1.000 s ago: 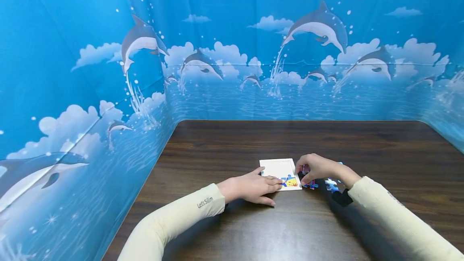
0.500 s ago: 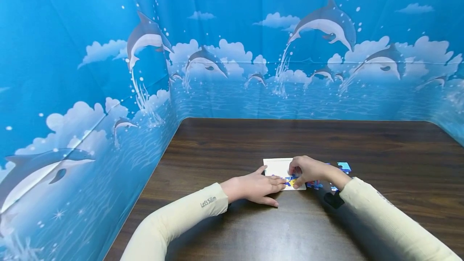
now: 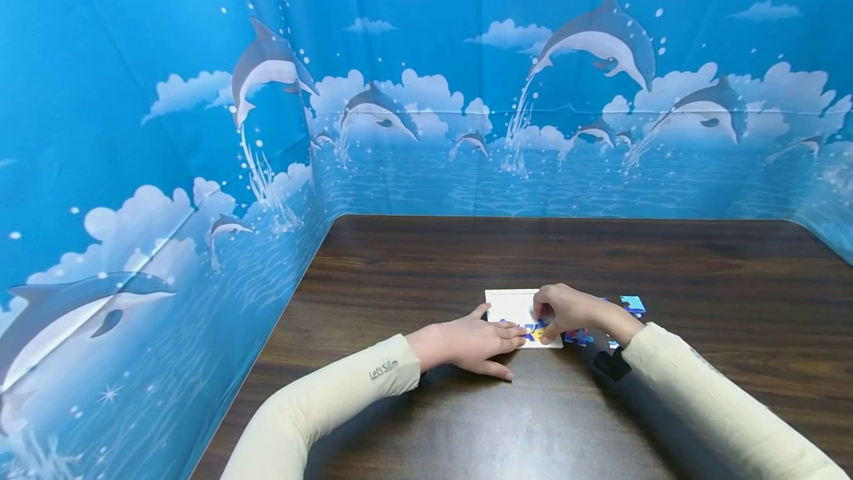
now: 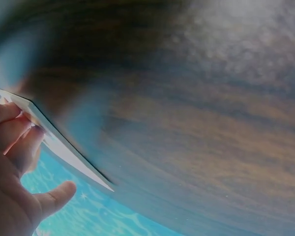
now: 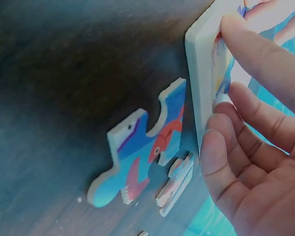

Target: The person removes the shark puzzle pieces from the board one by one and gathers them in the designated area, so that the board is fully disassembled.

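A white puzzle tray (image 3: 512, 304) lies on the table, with joined blue and yellow pieces (image 3: 531, 334) along its near side. My left hand (image 3: 472, 344) rests on the tray's left part, fingers outstretched over the pieces and thumb apart. From the right, my right hand (image 3: 574, 312) reaches over the tray's right side. In the right wrist view, its thumb and forefinger pinch a yellow and blue puzzle piece (image 5: 222, 73) at the tray's near right corner. Part of that piece is hidden by the fingers. The left wrist view shows the left fingertips (image 4: 33, 135) on the tray.
Loose puzzle pieces lie just right of the tray, among them a blue and red one (image 5: 140, 147) and a smaller one (image 5: 176, 184). A light blue piece (image 3: 633, 305) sits farther right. The brown wooden table (image 3: 426, 258) is enclosed by a dolphin-print curtain (image 3: 413, 95).
My right hand has moved left from the tray's right edge, beside the loose pieces, to over the tray, and has stayed there for the last half second. The left hand keeps its place.
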The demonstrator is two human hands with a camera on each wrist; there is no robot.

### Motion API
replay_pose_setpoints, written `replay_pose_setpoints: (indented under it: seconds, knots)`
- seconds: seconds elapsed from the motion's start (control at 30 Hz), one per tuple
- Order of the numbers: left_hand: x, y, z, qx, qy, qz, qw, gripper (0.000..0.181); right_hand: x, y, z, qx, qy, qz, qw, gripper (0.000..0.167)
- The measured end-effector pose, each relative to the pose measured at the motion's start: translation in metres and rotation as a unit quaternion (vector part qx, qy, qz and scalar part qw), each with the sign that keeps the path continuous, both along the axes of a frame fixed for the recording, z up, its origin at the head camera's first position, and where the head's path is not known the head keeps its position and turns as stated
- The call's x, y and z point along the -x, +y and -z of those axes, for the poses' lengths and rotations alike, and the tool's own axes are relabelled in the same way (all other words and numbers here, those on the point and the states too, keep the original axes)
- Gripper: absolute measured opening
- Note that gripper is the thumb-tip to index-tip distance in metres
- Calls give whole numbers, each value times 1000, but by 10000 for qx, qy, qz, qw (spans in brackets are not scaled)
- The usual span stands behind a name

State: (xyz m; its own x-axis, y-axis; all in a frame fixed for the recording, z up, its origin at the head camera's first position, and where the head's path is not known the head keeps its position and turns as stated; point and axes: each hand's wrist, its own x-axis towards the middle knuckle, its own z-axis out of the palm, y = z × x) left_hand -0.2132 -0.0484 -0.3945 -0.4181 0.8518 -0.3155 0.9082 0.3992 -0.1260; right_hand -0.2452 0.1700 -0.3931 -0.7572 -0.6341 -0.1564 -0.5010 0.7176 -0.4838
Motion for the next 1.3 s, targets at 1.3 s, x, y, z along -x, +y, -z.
replay_pose_setpoints:
  seconds: [1.3]
  knots:
    - [-4,1,-3,110,37,-87,9999,70,2,18,-10,1037,-1222,-28,9871,7]
